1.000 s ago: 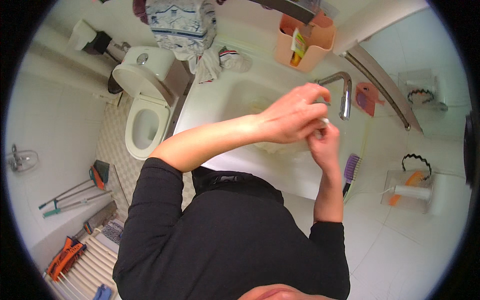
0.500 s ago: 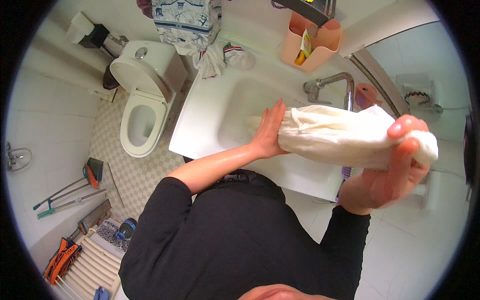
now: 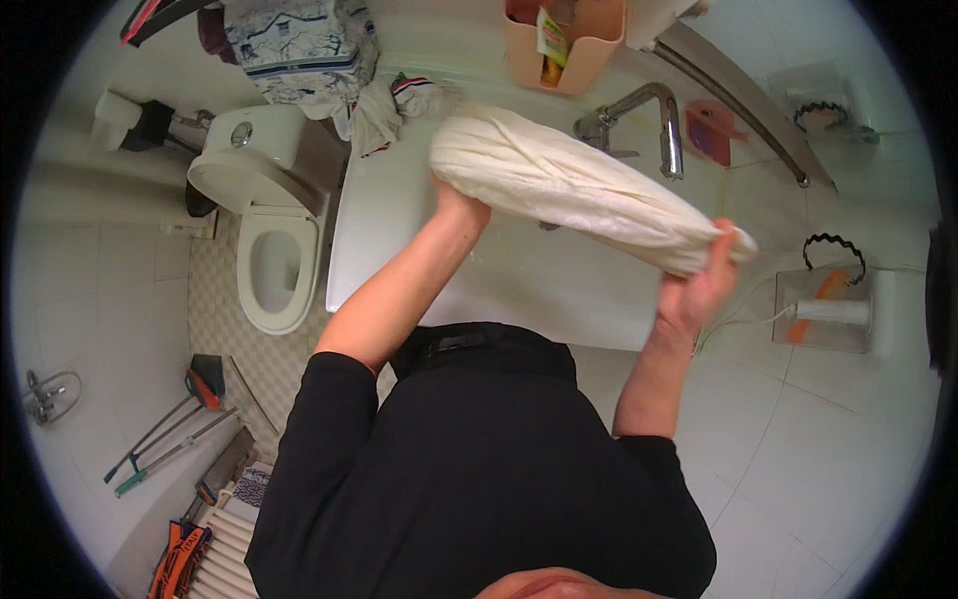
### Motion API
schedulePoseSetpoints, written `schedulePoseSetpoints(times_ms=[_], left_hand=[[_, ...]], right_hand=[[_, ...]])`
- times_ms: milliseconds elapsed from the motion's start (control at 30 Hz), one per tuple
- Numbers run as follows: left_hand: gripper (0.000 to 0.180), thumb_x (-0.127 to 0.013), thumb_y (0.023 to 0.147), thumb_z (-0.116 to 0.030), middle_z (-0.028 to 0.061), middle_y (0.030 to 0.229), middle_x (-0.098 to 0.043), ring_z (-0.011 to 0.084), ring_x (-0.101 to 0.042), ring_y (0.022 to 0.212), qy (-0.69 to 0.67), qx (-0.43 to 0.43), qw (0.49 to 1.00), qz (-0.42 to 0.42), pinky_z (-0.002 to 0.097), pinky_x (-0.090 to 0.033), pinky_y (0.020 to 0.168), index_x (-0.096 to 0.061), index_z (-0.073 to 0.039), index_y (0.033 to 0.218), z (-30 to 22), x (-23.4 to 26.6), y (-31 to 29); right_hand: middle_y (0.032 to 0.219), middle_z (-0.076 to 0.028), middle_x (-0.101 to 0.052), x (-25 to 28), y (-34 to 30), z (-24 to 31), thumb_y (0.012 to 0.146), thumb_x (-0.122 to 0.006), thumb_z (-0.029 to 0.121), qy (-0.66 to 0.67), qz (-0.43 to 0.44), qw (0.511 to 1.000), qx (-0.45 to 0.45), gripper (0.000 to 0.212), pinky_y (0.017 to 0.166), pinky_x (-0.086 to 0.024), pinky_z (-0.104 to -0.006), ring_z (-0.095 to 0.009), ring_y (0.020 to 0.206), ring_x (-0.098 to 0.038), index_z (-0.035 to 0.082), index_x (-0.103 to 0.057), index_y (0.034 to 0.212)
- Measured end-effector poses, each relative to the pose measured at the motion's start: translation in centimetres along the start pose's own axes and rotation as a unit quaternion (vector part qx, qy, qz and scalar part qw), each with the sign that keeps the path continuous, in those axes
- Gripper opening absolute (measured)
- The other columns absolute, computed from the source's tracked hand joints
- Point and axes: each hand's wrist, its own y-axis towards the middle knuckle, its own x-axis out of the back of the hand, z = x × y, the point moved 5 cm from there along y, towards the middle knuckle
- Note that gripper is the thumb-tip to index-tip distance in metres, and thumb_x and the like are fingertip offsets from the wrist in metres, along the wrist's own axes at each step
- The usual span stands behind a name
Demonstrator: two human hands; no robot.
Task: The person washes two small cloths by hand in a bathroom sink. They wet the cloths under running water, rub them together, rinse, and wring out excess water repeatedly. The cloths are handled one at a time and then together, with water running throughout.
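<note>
A long cream cloth (image 3: 569,180), bunched and creased, is stretched out above the sink between my two hands. My left hand (image 3: 461,200) is at the cloth's left end, with the fingers hidden behind the fabric; the cloth is held up there. My right hand (image 3: 704,280) grips the narrow, gathered right end, and a small tuft sticks out past the fingers. The cloth slants from upper left down to the right. Beneath it lies the white sink (image 3: 569,295), partly covered by the cloth. Its metal faucet (image 3: 649,100) stands just beyond the cloth.
Rumpled white socks or cloths (image 3: 377,115) lie on the sink's far left corner. A peach organizer (image 3: 589,50) stands at the back. To the left is a toilet (image 3: 277,270) with its lid up. On the right wall hangs a clear shelf (image 3: 848,324).
Both hands have lifted the cloth up and to the left, tilting it. My left hand, flat with fingers showing before, is now behind the cloth. The whole view has shifted slightly.
</note>
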Motion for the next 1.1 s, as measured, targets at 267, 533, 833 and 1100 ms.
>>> schedulePoseSetpoints(times_ms=[267, 533, 833, 1100], left_hand=[[0.035, -0.038, 0.095, -0.031, 0.0068, 0.123, -0.052, 0.024, -0.051, 0.112, -0.042, 0.148, 0.988, 0.015, 0.0434, -0.045, 0.093, -0.047, -0.012, 0.122, 3.2, -3.4, -2.6], [0.034, -0.05, 0.092, -0.022, 0.0022, 0.11, -0.054, 0.0143, -0.053, 0.101, 0.246, 0.062, 0.919, 0.302, 0.0308, -0.044, 0.09, -0.044, -0.012, 0.124, 4.9, -2.0, -3.1], [0.026, -0.059, 0.078, -0.011, 0.0034, 0.101, -0.063, 0.0144, -0.057, 0.094, 0.511, 0.24, 0.606, 0.559, 0.0304, -0.045, 0.085, -0.061, -0.006, 0.104, 6.7, -4.1, -1.8], [0.035, -0.057, 0.075, -0.014, 0.0065, 0.111, -0.059, 0.0234, -0.055, 0.103, 0.718, -0.162, 0.201, 0.647, 0.0368, -0.038, 0.092, -0.059, -0.011, 0.11, 8.3, -4.3, -4.7]], right_hand=[[0.132, -0.008, -0.043, 3.0, -5.2, -24.4, 0.091, -0.038, 0.052, 0.124, -0.076, 0.851, -0.504, 0.052, 0.105, -0.03, -0.0419, -0.025, 0.121, -0.041, 0.014, -0.042, 0.127], [0.12, -0.009, -0.05, -1.7, -1.6, -23.5, 0.09, -0.038, 0.053, 0.343, 0.158, 0.84, -0.39, 0.051, 0.094, -0.041, -0.0383, -0.023, 0.111, -0.049, 0.013, -0.047, 0.122], [0.098, -0.008, -0.06, 0.4, 2.3, -23.7, 0.082, -0.06, 0.031, -0.117, 0.119, 0.868, -0.468, 0.035, 0.069, -0.049, -0.0345, -0.021, 0.084, -0.059, 0.005, -0.058, 0.106], [0.097, -0.014, -0.06, 1.0, 4.4, -27.1, 0.077, -0.061, 0.041, 0.066, -0.022, 0.878, -0.473, 0.046, 0.079, -0.047, -0.0456, -0.03, 0.084, -0.059, 0.003, -0.057, 0.104]])
